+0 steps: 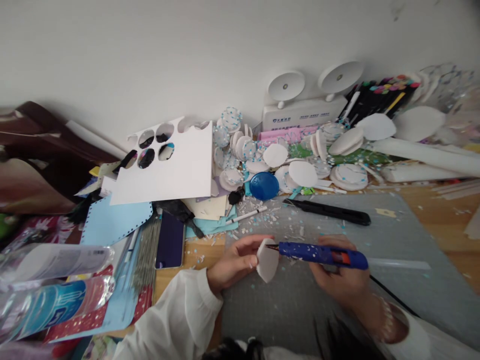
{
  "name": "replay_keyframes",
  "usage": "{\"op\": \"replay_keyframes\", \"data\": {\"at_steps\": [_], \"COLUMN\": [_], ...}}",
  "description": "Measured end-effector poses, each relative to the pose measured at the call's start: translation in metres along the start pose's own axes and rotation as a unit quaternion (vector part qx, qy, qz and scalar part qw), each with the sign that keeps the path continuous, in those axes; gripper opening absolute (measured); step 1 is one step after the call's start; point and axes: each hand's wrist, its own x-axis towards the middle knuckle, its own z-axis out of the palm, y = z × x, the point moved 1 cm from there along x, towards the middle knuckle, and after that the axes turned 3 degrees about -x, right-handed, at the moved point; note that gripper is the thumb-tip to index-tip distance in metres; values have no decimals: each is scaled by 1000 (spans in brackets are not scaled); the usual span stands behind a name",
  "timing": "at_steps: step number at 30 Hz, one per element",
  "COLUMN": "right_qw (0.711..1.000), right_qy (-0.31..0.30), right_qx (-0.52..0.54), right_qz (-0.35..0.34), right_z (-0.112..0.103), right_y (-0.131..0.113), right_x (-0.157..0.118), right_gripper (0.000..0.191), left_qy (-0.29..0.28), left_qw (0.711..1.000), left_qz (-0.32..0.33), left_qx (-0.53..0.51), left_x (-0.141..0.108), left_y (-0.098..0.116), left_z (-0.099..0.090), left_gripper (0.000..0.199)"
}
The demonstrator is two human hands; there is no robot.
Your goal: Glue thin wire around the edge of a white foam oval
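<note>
Toward the near edge of the bench (423,215), above a grey mat (270,317), the left hand (237,262) pinched a white disc (267,264) by its left rim, holding it on edge with one face turned right. The right hand (339,280) was wrapped around a blue glue gun (318,254), held nearly level; whether the trigger was squeezed could not be told. Its nozzle (272,246) pointed left at the upper part of the disc; contact could not be confirmed.

Technique, as judged: the rim pinch suited the job, leaving the face free. Fingertips needed to stay clear of the likely hot tip, and a brief, light dab seemed safer than pressure, which might have dented or softened the disc. A small twist on lifting would probably have limited strings. The black cord (393,295) ran toward the near right corner and wanted slack.

Farther out, a black cutter (330,212) lay beyond the gun, with pale shreds (258,223) to its left; these were worth keeping off any glued face. Toward the back edge stood a blue lid (264,185) and stacked discs (348,177).
</note>
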Motion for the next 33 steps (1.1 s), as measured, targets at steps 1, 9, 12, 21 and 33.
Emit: {"op": "replay_keyframes", "data": {"at_steps": [1, 9, 12, 21, 33], "right_qw": [1000, 999, 999, 998, 996], "right_qy": [1, -10, -19, -30, -54], "right_qx": [5, 37, 44, 57, 65], "right_qz": [-1, -4, -7, -7, -13], "right_z": [0, 0, 0, -1, -3], "right_y": [0, -2, -3, -4, -1], "right_x": [0, -2, -2, -3, -7], "right_gripper": [30, 36, 35, 28, 28], "left_qy": [1, 9, 9, -3, -1], "left_qw": [1000, 1000, 1000, 1000, 1000], "left_qz": [1, 2, 3, 4, 2], "left_qx": [0, 2, 2, -1, -11], "left_x": [0, 0, 0, 1, 2], "left_y": [0, -2, -3, -2, -3], "left_z": [0, -2, -2, -1, 0], "left_gripper": [58, 57, 57, 56, 49]}}
